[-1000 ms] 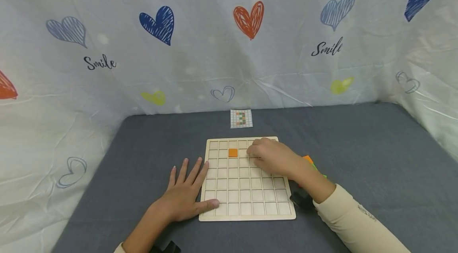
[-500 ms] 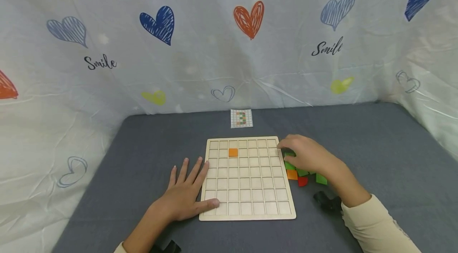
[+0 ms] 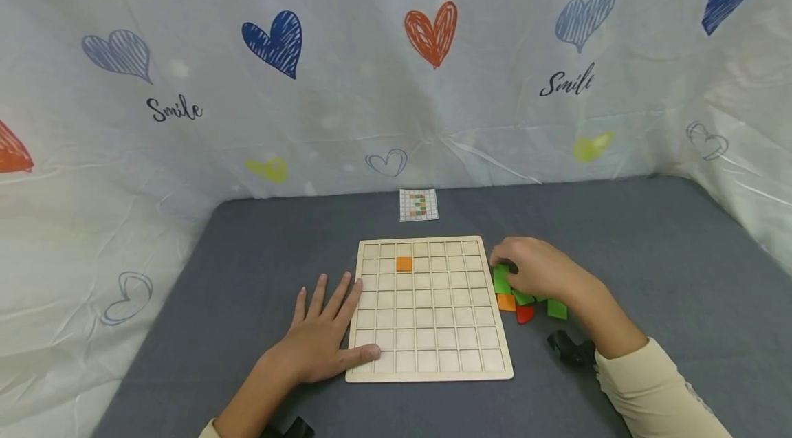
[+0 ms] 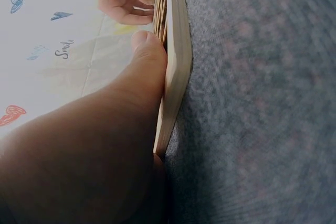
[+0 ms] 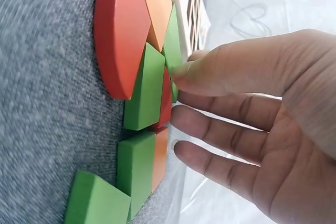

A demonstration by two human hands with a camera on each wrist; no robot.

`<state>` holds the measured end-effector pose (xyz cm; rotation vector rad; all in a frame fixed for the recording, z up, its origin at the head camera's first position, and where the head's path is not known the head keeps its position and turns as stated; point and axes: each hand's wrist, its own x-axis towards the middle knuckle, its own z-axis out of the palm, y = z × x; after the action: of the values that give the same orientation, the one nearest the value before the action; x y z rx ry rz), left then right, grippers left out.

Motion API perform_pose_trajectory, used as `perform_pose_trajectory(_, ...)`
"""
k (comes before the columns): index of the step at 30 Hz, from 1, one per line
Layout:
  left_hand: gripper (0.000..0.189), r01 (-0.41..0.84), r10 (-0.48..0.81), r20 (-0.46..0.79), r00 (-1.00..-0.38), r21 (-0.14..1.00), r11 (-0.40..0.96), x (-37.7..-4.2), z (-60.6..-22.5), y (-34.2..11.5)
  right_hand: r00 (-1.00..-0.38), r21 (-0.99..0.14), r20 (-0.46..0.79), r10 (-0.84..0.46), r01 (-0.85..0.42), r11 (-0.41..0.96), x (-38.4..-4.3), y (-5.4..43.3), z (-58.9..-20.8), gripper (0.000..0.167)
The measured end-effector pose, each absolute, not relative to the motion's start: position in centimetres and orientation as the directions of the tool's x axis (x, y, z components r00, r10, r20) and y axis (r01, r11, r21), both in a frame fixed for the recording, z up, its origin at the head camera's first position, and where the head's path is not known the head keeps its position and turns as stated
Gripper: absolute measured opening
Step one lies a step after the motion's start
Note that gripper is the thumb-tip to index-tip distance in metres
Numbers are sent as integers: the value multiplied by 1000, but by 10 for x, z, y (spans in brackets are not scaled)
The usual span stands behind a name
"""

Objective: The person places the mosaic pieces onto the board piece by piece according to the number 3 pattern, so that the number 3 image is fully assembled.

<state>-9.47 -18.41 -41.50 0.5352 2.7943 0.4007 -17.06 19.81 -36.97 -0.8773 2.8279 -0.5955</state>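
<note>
A pale wooden grid board (image 3: pixel 427 377) lies on the table with one orange square block (image 3: pixel 404 264) in an upper cell. My left hand (image 3: pixel 318 343) lies spread at the board's left side, thumb over its lower left corner; the left wrist view shows that thumb (image 4: pixel 147 61) on the board's edge. Beyond the right edge, my right hand (image 3: pixel 544 269) reaches over a cluster of blocks. In the right wrist view its thumb (image 5: pixel 199 77) overlaps a green block (image 5: pixel 172 40), the other fingers loosely bent. The index fingertip is mostly hidden behind the thumb.
Beside the board lie an orange block (image 3: pixel 506 302), a red round-sided block (image 3: pixel 524 314) and another green block (image 3: pixel 556 309). Several more blocks show in the right wrist view. A small printed pattern card (image 3: pixel 419 205) lies behind the board, before a white curtain (image 3: pixel 482 80).
My right hand has left the board's upper right area and moved right to the blocks, shifting slightly further over them in the last half second. The left hand has stayed put.
</note>
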Motion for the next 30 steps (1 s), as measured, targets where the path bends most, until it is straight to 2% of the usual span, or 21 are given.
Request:
perform_pose_trajectory(23,110,313,381,-208,-901,298,902,-95,-419,-185,-811,-407,-12,-585,-530,744,-172,204,-370,30)
perform_pose_trajectory(30,110,315,382,-212,-899,292,903,-95,-419,-185,-837,-363,8,-547,-512,778,-172,204,-373,24)
